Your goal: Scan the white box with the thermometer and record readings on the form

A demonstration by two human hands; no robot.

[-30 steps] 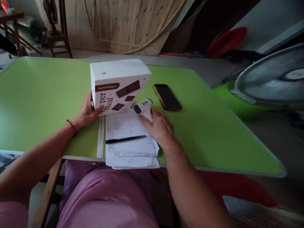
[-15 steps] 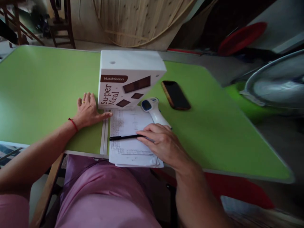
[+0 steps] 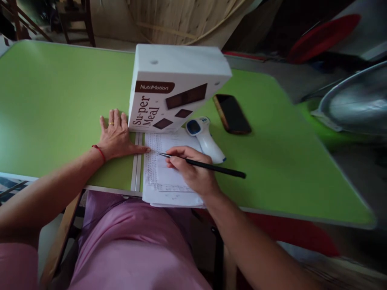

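Over papers [image 3: 166, 177], the right hand [image 3: 193, 172] pinches a slanted pen [image 3: 216, 167].

Probably a home: dim wooden chair [image 3: 74, 17], green table [image 3: 60, 88].

Top [image 3: 133, 257]: pink; left sleeve [image 3: 18, 262], short | Lower garment [image 3: 98, 213]: purple, finely lined | Bracelet [image 3: 99, 152]: thin, red | Ring [image 3: 111, 123]: slim, gold-coloured, left hand [image 3: 116, 139]

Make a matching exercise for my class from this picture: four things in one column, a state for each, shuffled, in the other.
1. black pen
2. white box
3. phone
4. papers

A. lying flat, dark screen up
B. bearing handwriting
C. held in the right hand
D. standing upright

Pairs: 1-C, 2-D, 3-A, 4-B
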